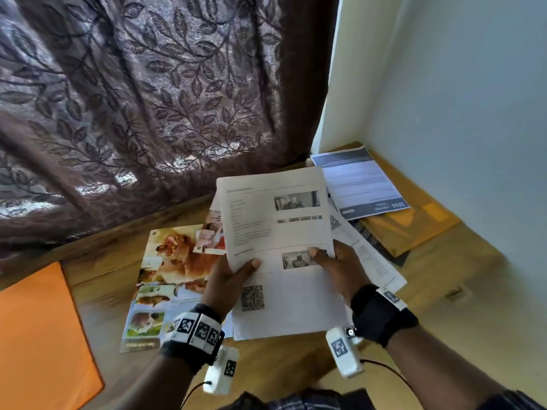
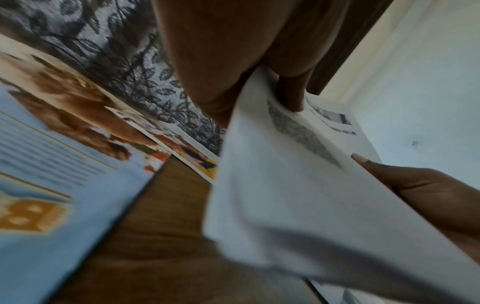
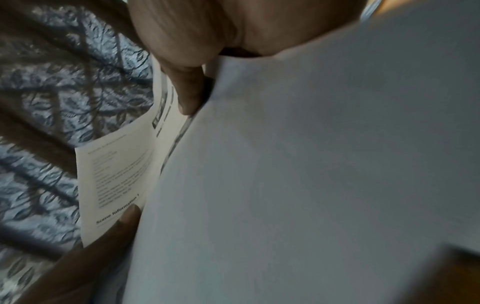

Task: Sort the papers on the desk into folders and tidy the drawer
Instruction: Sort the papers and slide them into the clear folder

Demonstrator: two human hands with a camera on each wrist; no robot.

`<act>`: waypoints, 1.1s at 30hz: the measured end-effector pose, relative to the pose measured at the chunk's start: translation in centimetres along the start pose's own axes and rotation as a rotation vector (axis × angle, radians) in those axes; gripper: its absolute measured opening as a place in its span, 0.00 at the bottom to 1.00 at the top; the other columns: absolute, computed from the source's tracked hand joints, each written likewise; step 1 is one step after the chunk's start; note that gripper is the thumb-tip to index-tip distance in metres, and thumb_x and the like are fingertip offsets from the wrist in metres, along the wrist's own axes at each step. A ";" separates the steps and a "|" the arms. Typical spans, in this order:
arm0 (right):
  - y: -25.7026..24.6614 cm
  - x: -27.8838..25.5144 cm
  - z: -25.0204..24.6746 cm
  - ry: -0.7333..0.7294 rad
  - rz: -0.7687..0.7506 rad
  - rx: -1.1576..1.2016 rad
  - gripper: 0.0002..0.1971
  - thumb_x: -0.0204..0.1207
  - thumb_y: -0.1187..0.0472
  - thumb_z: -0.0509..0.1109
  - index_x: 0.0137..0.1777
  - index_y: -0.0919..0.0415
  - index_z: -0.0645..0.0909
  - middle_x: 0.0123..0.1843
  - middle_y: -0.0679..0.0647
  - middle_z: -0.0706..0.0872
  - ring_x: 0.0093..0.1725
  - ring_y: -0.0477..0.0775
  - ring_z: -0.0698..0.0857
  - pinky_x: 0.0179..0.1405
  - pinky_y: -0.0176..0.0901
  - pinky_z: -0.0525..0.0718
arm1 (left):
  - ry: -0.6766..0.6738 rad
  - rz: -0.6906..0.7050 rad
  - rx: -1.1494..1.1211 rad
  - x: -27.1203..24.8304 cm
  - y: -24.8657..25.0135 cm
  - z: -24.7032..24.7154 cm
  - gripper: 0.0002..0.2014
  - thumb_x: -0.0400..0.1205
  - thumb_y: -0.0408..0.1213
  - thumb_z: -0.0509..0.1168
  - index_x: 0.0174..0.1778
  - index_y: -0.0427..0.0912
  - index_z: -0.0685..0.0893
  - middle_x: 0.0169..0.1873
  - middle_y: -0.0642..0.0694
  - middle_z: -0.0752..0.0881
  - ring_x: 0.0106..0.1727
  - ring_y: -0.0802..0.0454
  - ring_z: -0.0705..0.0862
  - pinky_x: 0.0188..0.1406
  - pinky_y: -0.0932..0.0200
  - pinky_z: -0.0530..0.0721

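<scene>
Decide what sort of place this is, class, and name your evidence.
Probably a home study corner: a wooden desk strewn with papers, an orange folder, and a leaf-patterned curtain behind it.

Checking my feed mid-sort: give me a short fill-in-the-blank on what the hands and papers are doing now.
1. Both hands grip the same white ____ above the desk.
2. The left hand holds its ____ edge.
3. The flyer lying at left pictures a ____.
4. The folder at far left is ____.

Missing: sheet; left; dog; orange

your fingers behind the printed sheets (image 1: 281, 250) are hidden; their small text is unreadable, and the orange folder (image 1: 38, 335) is cut off at the left edge.
</scene>
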State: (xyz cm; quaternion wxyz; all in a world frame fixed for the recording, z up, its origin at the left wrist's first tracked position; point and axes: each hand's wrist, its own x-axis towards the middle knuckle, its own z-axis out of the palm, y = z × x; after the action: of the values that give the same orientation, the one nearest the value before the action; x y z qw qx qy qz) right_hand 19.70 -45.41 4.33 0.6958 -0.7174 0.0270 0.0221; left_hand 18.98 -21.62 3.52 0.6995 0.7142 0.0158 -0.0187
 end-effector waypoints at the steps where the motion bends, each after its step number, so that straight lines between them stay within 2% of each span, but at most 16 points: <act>1: 0.2 -0.1 -1.3 0.017 0.024 0.013 0.10 0.81 0.66 0.70 0.59 0.56 0.89 0.55 0.52 0.94 0.56 0.54 0.91 0.59 0.50 0.88 | -0.031 -0.015 0.013 0.1 0.0 1.2 0.07 0.82 0.29 0.70 0.54 0.41 0.86 0.45 0.51 0.94 0.45 0.52 0.93 0.40 0.59 0.89; 3: 0.2 -0.6 -4.0 0.060 0.063 0.043 0.10 0.81 0.66 0.70 0.58 0.58 0.89 0.53 0.52 0.94 0.54 0.57 0.92 0.54 0.50 0.90 | -0.094 -0.060 0.042 0.6 -0.2 2.8 0.08 0.83 0.32 0.69 0.58 0.41 0.85 0.47 0.50 0.94 0.47 0.51 0.93 0.40 0.58 0.90; 5: 0.6 -0.9 -7.3 0.101 0.082 0.044 0.09 0.81 0.66 0.69 0.58 0.58 0.87 0.51 0.52 0.94 0.50 0.56 0.93 0.47 0.46 0.91 | -0.138 -0.162 0.088 1.1 -0.9 4.1 0.08 0.85 0.33 0.67 0.59 0.40 0.83 0.44 0.47 0.93 0.43 0.47 0.92 0.35 0.55 0.89; 7: 1.4 -1.3 -10.8 0.155 0.105 0.034 0.09 0.79 0.60 0.72 0.58 0.59 0.88 0.52 0.54 0.94 0.52 0.60 0.92 0.51 0.55 0.91 | -0.128 -0.224 0.183 1.5 -1.9 5.0 0.07 0.85 0.32 0.66 0.57 0.44 0.83 0.38 0.48 0.92 0.38 0.45 0.90 0.32 0.50 0.88; 9: 2.5 -1.9 -14.2 0.232 0.115 0.022 0.20 0.70 0.46 0.79 0.57 0.58 0.89 0.55 0.56 0.93 0.56 0.65 0.91 0.57 0.64 0.88 | -0.081 -0.198 0.363 2.1 -2.9 5.6 0.08 0.83 0.32 0.67 0.53 0.49 0.85 0.40 0.48 0.91 0.39 0.45 0.89 0.37 0.47 0.88; 10: 3.0 -2.3 -15.6 0.270 0.128 0.018 0.24 0.66 0.43 0.79 0.56 0.57 0.89 0.55 0.56 0.93 0.56 0.65 0.90 0.59 0.67 0.87 | -0.053 -0.173 0.459 2.4 -3.1 5.8 0.08 0.82 0.33 0.68 0.53 0.51 0.85 0.44 0.48 0.90 0.42 0.47 0.89 0.40 0.48 0.88; 13: 4.1 -3.3 -19.0 0.333 0.153 0.025 0.16 0.72 0.51 0.75 0.57 0.56 0.88 0.55 0.54 0.93 0.56 0.66 0.90 0.60 0.68 0.86 | 0.024 -0.105 0.698 3.7 -2.8 6.7 0.10 0.81 0.40 0.70 0.58 0.51 0.83 0.55 0.51 0.87 0.52 0.52 0.86 0.52 0.51 0.86; 16: 5.1 -3.7 -20.9 0.346 0.174 0.019 0.10 0.81 0.59 0.72 0.60 0.59 0.87 0.57 0.56 0.93 0.57 0.67 0.89 0.61 0.69 0.85 | -0.029 -0.042 0.968 6.4 -2.9 8.0 0.25 0.79 0.53 0.71 0.70 0.48 0.77 0.68 0.48 0.79 0.66 0.46 0.79 0.64 0.46 0.80; 17: 5.4 -3.8 -21.2 0.345 0.176 0.013 0.10 0.82 0.61 0.71 0.61 0.60 0.87 0.57 0.56 0.92 0.57 0.66 0.90 0.60 0.68 0.86 | -0.065 -0.052 1.058 7.4 -3.1 8.6 0.32 0.77 0.58 0.71 0.74 0.47 0.74 0.71 0.46 0.77 0.70 0.44 0.77 0.66 0.43 0.79; 19: 5.7 -3.9 -21.6 0.351 0.176 0.016 0.12 0.83 0.62 0.69 0.63 0.61 0.86 0.58 0.56 0.92 0.56 0.62 0.90 0.53 0.59 0.89 | -0.136 -0.098 1.195 9.2 -3.4 9.8 0.42 0.74 0.66 0.70 0.78 0.45 0.68 0.74 0.44 0.74 0.74 0.41 0.73 0.67 0.37 0.78; 21: 5.6 -4.0 -21.7 0.356 0.159 0.043 0.12 0.83 0.63 0.69 0.64 0.62 0.85 0.56 0.52 0.93 0.53 0.56 0.91 0.44 0.45 0.91 | -0.173 -0.118 1.277 10.3 -3.6 10.9 0.45 0.72 0.68 0.70 0.78 0.44 0.66 0.72 0.42 0.74 0.73 0.39 0.73 0.66 0.36 0.79; 22: 5.6 -4.0 -21.7 0.361 0.154 0.060 0.12 0.83 0.64 0.68 0.64 0.62 0.85 0.55 0.51 0.93 0.53 0.55 0.92 0.42 0.43 0.92 | -0.177 -0.116 1.312 10.7 -3.7 11.2 0.45 0.71 0.68 0.71 0.77 0.44 0.67 0.71 0.42 0.74 0.72 0.39 0.74 0.66 0.35 0.79; 24: 5.6 -3.9 -21.9 0.370 0.162 0.083 0.12 0.82 0.63 0.69 0.64 0.62 0.85 0.56 0.53 0.93 0.55 0.59 0.91 0.48 0.50 0.92 | -0.174 -0.125 1.370 11.5 -3.9 11.4 0.46 0.68 0.69 0.73 0.75 0.43 0.68 0.69 0.40 0.72 0.72 0.36 0.72 0.65 0.34 0.79; 27: 5.9 -3.9 -22.7 0.368 0.176 0.103 0.13 0.80 0.59 0.71 0.62 0.60 0.87 0.59 0.57 0.92 0.59 0.65 0.89 0.61 0.65 0.85 | -0.173 -0.163 1.435 12.6 -4.6 11.1 0.54 0.63 0.75 0.71 0.75 0.41 0.67 0.70 0.35 0.69 0.73 0.32 0.68 0.68 0.34 0.76; 31: 6.3 -4.0 -23.1 0.379 0.180 0.111 0.14 0.79 0.58 0.72 0.62 0.60 0.87 0.59 0.60 0.91 0.59 0.67 0.89 0.63 0.72 0.84 | -0.211 -0.186 1.450 13.7 -4.7 10.7 0.60 0.57 0.79 0.71 0.78 0.44 0.64 0.70 0.35 0.68 0.73 0.31 0.68 0.69 0.32 0.75; 33: 6.3 -4.1 -23.0 0.381 0.179 0.109 0.18 0.75 0.54 0.74 0.62 0.61 0.87 0.59 0.60 0.92 0.59 0.67 0.89 0.63 0.74 0.83 | -0.240 -0.199 1.446 14.1 -4.3 10.7 0.61 0.54 0.79 0.72 0.78 0.46 0.64 0.69 0.36 0.69 0.72 0.31 0.69 0.68 0.32 0.75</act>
State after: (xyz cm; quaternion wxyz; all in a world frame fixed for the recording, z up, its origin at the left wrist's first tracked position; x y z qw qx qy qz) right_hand 15.08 -68.54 -0.97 0.7111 -0.6647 0.2228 -0.0537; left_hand 32.81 -32.23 -1.70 0.0464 0.9850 -0.0124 -0.1655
